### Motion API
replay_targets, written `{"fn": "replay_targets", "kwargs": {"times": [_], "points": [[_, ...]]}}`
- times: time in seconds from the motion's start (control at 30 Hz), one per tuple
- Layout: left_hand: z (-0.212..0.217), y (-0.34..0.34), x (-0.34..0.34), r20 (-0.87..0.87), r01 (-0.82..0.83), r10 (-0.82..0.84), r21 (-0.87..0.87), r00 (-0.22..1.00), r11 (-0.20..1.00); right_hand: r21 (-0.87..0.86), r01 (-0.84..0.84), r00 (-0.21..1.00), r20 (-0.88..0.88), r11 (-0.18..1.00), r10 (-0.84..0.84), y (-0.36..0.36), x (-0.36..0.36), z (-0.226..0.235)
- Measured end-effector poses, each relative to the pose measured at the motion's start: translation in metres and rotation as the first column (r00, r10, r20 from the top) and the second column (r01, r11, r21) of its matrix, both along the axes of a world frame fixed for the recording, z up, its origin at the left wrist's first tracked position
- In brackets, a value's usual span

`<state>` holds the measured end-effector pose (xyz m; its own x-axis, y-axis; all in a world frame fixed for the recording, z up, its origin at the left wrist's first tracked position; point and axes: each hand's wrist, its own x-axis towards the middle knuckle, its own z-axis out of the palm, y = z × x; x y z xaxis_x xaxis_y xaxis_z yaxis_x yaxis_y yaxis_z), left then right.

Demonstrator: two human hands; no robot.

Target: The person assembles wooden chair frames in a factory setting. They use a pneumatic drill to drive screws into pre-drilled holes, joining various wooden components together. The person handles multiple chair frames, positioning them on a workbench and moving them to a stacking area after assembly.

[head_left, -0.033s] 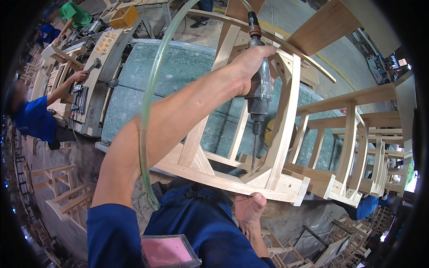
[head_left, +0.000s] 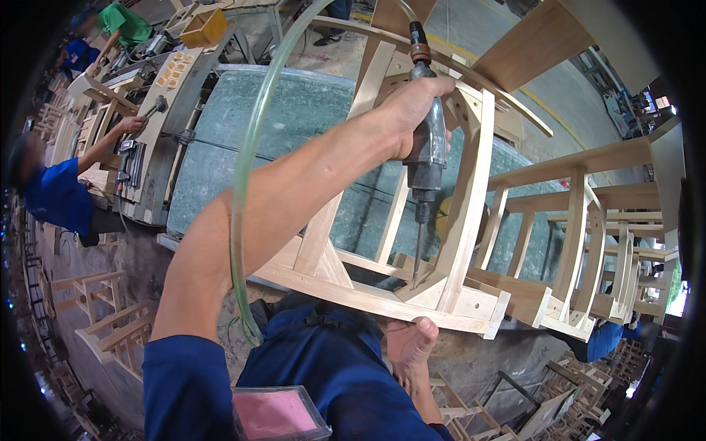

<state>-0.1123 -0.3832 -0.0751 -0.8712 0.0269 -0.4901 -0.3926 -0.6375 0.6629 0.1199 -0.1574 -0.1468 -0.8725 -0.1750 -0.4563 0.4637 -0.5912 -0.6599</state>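
My left hand (head_left: 419,110) is wrapped round a dark pneumatic screwdriver (head_left: 425,158), held upright with its long bit pointing down. The bit's tip meets a corner block (head_left: 423,290) inside a pale wooden chair frame (head_left: 382,300). My left arm reaches across the frame. Below the near rail, my right hand (head_left: 410,345) grips the frame from underneath, palm up and thumb against the rail's edge; its other fingers are mostly hidden by the wood. A clear greenish air hose (head_left: 243,176) loops past my left arm, and a hose joins the tool's top.
The chair frame lies on a green-topped table (head_left: 294,95). More wooden frames (head_left: 581,242) stand in a row at the right. At the left, a person in blue (head_left: 55,191) holds a hammer (head_left: 156,106) at another bench. A yellow bin (head_left: 204,28) sits behind.
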Motion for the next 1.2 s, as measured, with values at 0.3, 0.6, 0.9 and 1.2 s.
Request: {"fn": "replay_targets", "kwargs": {"times": [0.3,0.6,0.9,1.2], "points": [[-0.014,0.01,-0.002,0.071,0.015,-0.014,-0.014,0.997,1.0,0.043,-0.119,0.992,0.046,0.992,0.117,0.016,0.005,-0.017],[-0.025,0.013,-0.004,0.093,-0.004,0.01,-0.062,0.996,0.998,0.15,0.061,0.998,-0.039,0.987,-0.055,0.003,0.006,-0.051],[-0.024,0.012,-0.003,0.09,0.026,-0.018,-0.098,0.996,0.995,0.076,0.08,0.984,-0.167,0.994,-0.066,-0.007,-0.002,-0.05],[-0.025,0.013,0.0,0.092,0.033,-0.028,-0.046,0.995,0.998,0.059,0.021,0.99,-0.141,0.998,-0.012,-0.004,0.0,-0.049]]}}
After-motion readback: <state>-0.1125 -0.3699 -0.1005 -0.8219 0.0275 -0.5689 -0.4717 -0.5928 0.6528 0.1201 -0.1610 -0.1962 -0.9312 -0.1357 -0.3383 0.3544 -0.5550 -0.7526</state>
